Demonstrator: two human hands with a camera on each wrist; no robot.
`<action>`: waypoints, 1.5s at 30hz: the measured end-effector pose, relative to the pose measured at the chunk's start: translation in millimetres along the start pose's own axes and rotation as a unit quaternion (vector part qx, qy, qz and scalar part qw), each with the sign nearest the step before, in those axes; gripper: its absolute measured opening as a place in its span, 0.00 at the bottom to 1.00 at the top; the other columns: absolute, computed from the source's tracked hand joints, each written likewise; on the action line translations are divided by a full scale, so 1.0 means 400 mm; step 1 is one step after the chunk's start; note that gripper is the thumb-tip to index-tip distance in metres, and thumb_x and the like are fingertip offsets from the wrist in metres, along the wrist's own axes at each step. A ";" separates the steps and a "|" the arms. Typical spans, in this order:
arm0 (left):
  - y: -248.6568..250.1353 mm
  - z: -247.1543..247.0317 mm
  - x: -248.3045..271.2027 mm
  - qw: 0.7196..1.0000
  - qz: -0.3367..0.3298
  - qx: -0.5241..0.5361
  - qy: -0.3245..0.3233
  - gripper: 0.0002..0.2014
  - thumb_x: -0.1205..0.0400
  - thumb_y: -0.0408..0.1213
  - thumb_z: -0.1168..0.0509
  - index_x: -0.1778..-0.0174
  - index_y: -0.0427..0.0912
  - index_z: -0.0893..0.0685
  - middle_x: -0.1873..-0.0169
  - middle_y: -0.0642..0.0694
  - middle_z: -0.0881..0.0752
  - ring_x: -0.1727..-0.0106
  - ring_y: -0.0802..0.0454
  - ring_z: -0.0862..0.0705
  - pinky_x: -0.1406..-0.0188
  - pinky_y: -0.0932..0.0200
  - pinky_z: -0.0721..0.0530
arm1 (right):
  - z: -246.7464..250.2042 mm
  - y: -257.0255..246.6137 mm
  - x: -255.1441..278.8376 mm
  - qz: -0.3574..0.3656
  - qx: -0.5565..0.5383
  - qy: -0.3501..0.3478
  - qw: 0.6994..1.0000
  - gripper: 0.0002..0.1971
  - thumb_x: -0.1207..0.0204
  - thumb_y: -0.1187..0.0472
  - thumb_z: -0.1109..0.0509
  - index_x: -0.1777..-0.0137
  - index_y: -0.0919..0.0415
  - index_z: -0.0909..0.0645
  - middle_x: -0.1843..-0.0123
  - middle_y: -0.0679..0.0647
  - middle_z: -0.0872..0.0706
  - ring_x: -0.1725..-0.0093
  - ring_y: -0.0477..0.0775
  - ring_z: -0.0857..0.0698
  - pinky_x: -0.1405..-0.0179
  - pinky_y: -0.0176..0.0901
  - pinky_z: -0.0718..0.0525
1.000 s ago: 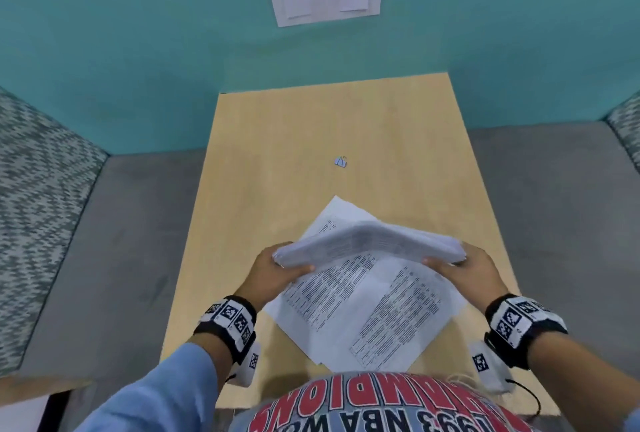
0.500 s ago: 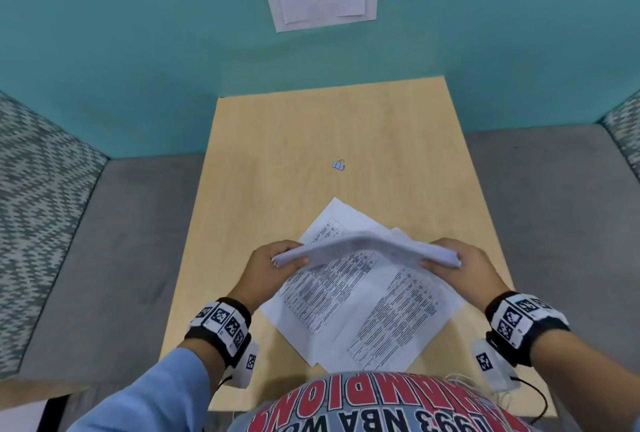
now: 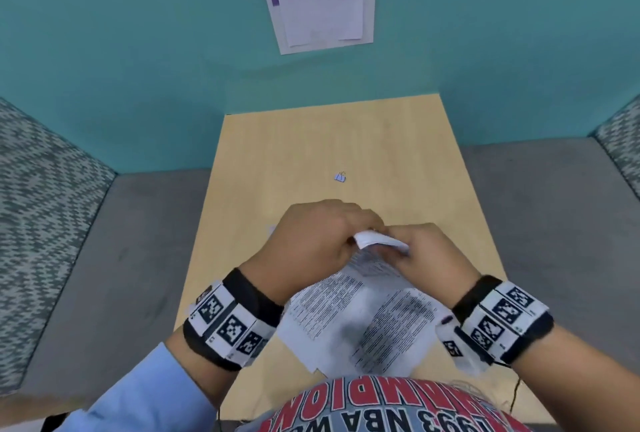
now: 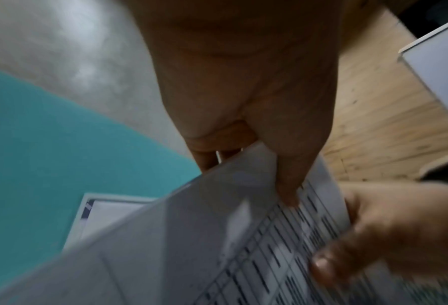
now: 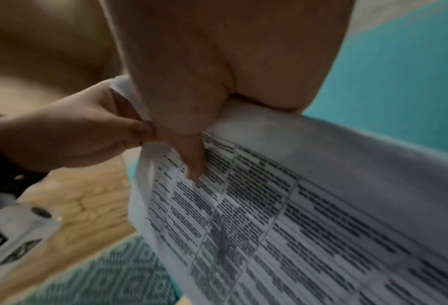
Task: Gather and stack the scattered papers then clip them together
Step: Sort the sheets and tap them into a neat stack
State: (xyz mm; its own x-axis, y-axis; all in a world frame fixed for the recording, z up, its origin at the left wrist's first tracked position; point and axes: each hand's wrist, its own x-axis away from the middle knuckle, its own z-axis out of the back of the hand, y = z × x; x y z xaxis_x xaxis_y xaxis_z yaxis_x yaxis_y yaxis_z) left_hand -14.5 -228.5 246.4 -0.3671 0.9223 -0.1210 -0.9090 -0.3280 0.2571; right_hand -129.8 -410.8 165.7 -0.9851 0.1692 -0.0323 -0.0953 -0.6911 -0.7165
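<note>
A stack of white printed papers (image 3: 363,317) hangs tilted above the near part of the wooden table (image 3: 329,141), text side toward me. My left hand (image 3: 346,234) and right hand (image 3: 401,248) meet at its upper edge, and both pinch it there. In the left wrist view my thumb presses the papers (image 4: 191,247). The right wrist view has my thumb on the printed papers (image 5: 296,216), with the left hand (image 5: 74,128) right beside it. A small pale blue binder clip (image 3: 340,176) lies alone on the table, just beyond my hands.
A teal wall stands behind the table with a white and purple sheet (image 3: 318,2) stuck on it. Grey bench seats (image 3: 104,258) flank the table, with patterned cushions (image 3: 41,189) at the outer sides.
My hands have come from the two sides of the stack to meet at its top edge. The papers have risen off the table and now hang tilted. The view has tipped upward.
</note>
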 end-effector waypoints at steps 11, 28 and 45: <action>-0.064 0.076 0.106 0.844 0.171 0.504 0.066 0.15 0.28 0.34 0.12 0.48 0.49 0.04 0.48 0.48 0.02 0.46 0.54 0.05 0.37 0.53 0.07 | 0.109 -0.023 0.111 -0.052 -0.391 0.187 0.900 0.14 0.30 0.65 0.19 0.43 0.59 0.10 0.48 0.49 0.02 0.47 0.51 0.05 0.46 0.46 0.06; -0.131 -0.333 0.190 0.805 0.332 0.490 -0.035 0.11 0.16 0.34 0.23 0.41 0.55 0.04 0.48 0.57 0.03 0.47 0.64 0.06 0.46 0.67 0.10 | -0.117 0.161 0.107 -0.222 -0.319 0.033 0.921 0.27 0.35 0.38 0.14 0.56 0.65 0.08 0.60 0.58 0.04 0.59 0.59 0.05 0.58 0.37 0.15; -0.418 -0.164 0.400 0.750 0.449 0.440 0.209 0.09 0.18 0.36 0.20 0.44 0.51 0.06 0.52 0.58 0.02 0.48 0.59 0.04 0.41 0.47 0.07 | -0.318 0.289 0.249 -0.546 0.031 -0.127 0.827 0.43 0.38 0.12 0.39 0.80 0.55 0.39 0.84 0.49 0.29 0.77 0.53 0.20 0.54 0.51 0.24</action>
State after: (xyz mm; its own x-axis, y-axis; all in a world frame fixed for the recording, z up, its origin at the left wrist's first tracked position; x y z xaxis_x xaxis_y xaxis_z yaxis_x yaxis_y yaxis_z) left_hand 65.6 -39.5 121.4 -0.9494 0.2068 0.2366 0.1548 -0.3476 0.9248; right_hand -220.6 -384.4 -9.2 -0.3035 0.5685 0.7647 -0.9482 -0.2591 -0.1838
